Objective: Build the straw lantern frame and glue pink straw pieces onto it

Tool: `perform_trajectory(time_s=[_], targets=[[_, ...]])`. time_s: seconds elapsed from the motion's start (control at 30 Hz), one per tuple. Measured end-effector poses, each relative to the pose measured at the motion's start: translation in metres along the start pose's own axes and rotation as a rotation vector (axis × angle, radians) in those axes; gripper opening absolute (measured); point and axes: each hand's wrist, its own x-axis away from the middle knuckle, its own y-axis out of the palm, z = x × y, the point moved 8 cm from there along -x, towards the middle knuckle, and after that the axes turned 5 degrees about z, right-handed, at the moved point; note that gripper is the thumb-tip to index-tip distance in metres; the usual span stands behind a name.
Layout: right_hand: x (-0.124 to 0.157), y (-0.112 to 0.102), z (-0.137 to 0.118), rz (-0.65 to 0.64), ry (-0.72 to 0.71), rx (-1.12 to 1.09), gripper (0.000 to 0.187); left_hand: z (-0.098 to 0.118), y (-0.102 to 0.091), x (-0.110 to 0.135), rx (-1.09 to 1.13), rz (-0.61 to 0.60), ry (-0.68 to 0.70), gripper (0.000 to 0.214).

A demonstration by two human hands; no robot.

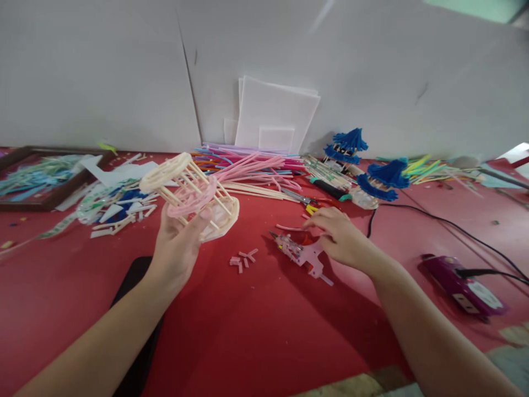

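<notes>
My left hand (177, 242) is closed around a small tiered model (219, 220), lifted above the red table and tilted. It has cream round ends, thin cream posts and a pink ring in the middle. My right hand (341, 237) reaches over the table with curled fingers, its fingertips at the end of a short pink pipe cleaner (289, 227). Just below that hand a clear pink glue gun (297, 252) lies on its side, a glue stick poking from its back. Short pink cut pieces (243, 260) lie between the hands. Pliers with yellow handles (311, 209) are beyond the right fingertips.
Bundles of coloured pipe cleaners (256, 168) lie along the wall below white sheets (276, 110). Two blue-roofed models (384, 179) stand back right. A purple power strip (463, 286) with a black cable is at right, a black phone (138, 275) under my left arm, scraps (119, 209) at left.
</notes>
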Motion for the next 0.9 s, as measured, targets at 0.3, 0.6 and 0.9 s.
perform_trajectory(time_s=[0.3,0.6,0.9], targets=[[-0.016,0.013,0.022,0.077,0.143,0.044,0.016,-0.001,0.004,0.003,0.008,-0.042,-0.026,0.038],[-0.007,-0.004,0.051,-0.022,0.35,0.189,0.012,-0.002,0.004,0.004,-0.001,-0.054,-0.058,0.04],[-0.034,0.013,0.034,-0.073,0.274,0.249,0.019,-0.006,0.001,0.004,-0.045,-0.02,-0.069,0.041]])
